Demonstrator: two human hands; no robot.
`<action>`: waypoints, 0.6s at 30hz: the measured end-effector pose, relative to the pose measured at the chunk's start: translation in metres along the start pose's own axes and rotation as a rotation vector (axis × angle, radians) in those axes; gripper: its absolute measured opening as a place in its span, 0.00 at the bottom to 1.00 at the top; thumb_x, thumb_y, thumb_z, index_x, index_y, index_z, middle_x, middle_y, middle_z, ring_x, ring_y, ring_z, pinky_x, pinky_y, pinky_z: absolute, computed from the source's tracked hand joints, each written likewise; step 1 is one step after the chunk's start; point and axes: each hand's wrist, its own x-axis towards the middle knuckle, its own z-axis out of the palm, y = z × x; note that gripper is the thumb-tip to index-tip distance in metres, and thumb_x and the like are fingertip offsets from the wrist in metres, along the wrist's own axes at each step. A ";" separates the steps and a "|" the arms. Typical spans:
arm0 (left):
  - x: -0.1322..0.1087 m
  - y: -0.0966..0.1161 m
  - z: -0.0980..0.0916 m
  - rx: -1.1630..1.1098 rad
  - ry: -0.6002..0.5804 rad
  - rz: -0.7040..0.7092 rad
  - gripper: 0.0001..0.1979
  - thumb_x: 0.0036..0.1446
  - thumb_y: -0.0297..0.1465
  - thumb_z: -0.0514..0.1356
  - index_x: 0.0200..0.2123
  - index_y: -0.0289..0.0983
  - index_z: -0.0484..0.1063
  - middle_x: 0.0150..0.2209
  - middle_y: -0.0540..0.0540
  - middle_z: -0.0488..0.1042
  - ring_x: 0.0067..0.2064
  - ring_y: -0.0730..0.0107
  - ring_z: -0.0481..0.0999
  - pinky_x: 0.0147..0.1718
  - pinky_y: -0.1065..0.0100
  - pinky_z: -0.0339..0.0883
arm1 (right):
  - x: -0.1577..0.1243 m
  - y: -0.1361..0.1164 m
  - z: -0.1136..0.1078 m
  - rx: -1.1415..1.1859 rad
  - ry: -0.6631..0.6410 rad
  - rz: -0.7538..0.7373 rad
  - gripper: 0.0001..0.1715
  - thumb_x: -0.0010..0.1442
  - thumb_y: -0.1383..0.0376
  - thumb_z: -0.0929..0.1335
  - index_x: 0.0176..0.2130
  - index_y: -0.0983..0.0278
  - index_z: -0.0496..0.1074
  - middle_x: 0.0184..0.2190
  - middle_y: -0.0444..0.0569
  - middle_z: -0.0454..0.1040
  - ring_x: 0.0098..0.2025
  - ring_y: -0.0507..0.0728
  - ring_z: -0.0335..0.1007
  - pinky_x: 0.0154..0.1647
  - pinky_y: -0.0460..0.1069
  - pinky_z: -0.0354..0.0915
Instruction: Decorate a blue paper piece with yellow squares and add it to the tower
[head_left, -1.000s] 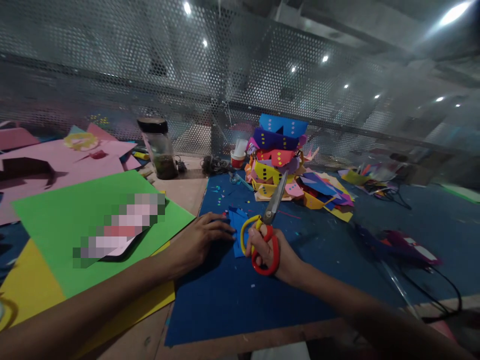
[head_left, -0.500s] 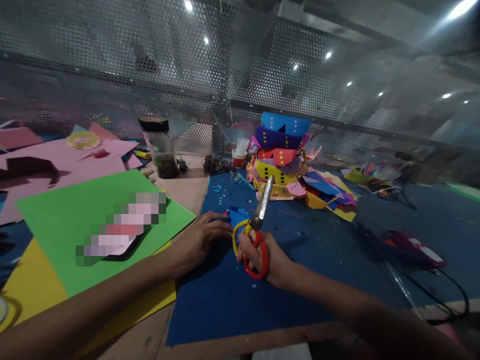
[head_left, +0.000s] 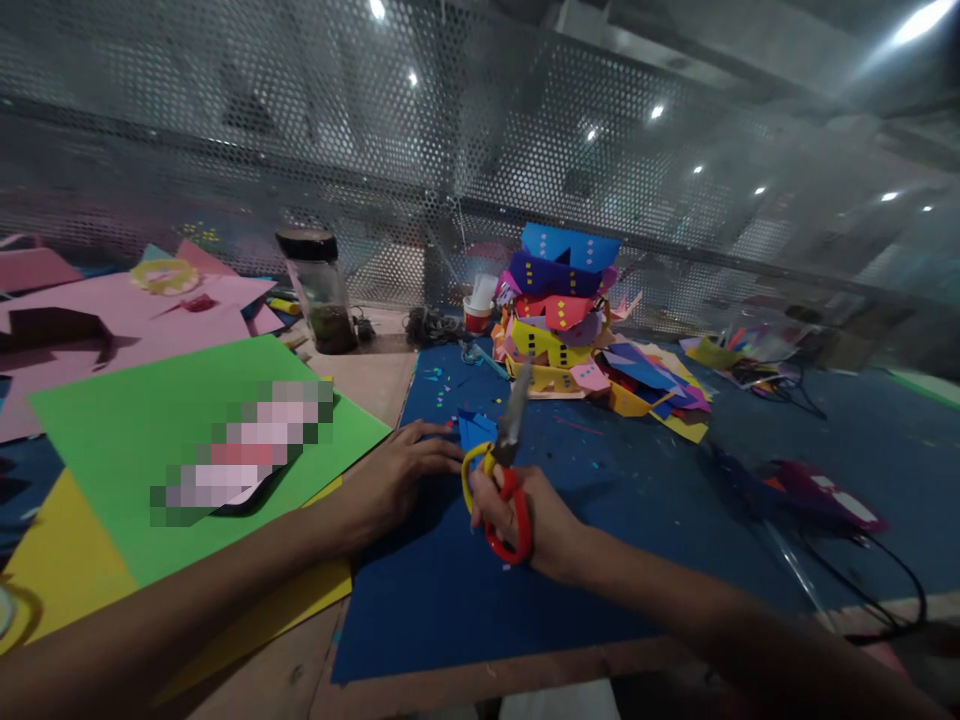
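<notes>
My right hand grips a pair of scissors with red and yellow handles, blades shut and pointing up and away. My left hand rests palm down on the dark blue sheet, its fingers stretched toward a small folded blue paper piece. The fingertips touch or nearly touch that piece. The scissors stand just right of it.
A pile of coloured paper cut-outs rises behind the hands. A green sheet over yellow paper lies at left with a blurred-out object on it. A dark-lidded jar, pink sheets, black cables and a perforated metal screen surround.
My right hand has shifted left with the scissors, and the blades have swung from leaning right to nearly upright. My left hand has barely moved.
</notes>
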 end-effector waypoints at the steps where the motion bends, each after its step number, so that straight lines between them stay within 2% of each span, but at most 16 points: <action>1: 0.000 0.000 0.000 0.009 -0.007 -0.003 0.26 0.52 0.14 0.49 0.47 0.43 0.74 0.51 0.47 0.75 0.58 0.58 0.63 0.57 0.53 0.56 | 0.000 0.000 0.000 -0.016 -0.007 0.000 0.29 0.65 0.49 0.61 0.23 0.65 0.70 0.16 0.41 0.61 0.18 0.48 0.58 0.19 0.43 0.56; 6: 0.000 -0.001 0.000 0.033 -0.043 -0.013 0.30 0.49 0.13 0.49 0.49 0.45 0.74 0.52 0.50 0.75 0.59 0.59 0.62 0.58 0.52 0.55 | -0.001 0.004 -0.006 -0.001 0.055 -0.022 0.29 0.66 0.50 0.59 0.25 0.65 0.70 0.19 0.42 0.65 0.19 0.47 0.60 0.20 0.43 0.57; 10: 0.000 0.000 -0.001 0.041 -0.066 -0.057 0.32 0.49 0.13 0.48 0.49 0.47 0.75 0.53 0.52 0.74 0.59 0.59 0.62 0.58 0.53 0.55 | -0.002 0.006 -0.012 -0.032 0.055 0.006 0.31 0.67 0.49 0.58 0.23 0.66 0.69 0.16 0.42 0.62 0.17 0.48 0.59 0.20 0.44 0.56; 15: 0.000 0.000 -0.001 0.049 -0.072 -0.048 0.32 0.47 0.12 0.48 0.49 0.45 0.75 0.54 0.52 0.74 0.60 0.59 0.61 0.59 0.53 0.54 | -0.005 0.004 -0.016 0.012 0.094 0.020 0.30 0.66 0.49 0.58 0.23 0.65 0.68 0.16 0.42 0.63 0.18 0.48 0.59 0.20 0.44 0.56; 18: 0.000 0.001 0.000 0.070 -0.077 -0.070 0.34 0.46 0.12 0.47 0.49 0.47 0.74 0.54 0.53 0.74 0.60 0.60 0.60 0.59 0.53 0.54 | -0.006 0.005 -0.017 -0.016 0.071 0.041 0.32 0.66 0.48 0.58 0.22 0.65 0.68 0.14 0.40 0.60 0.16 0.47 0.56 0.19 0.44 0.55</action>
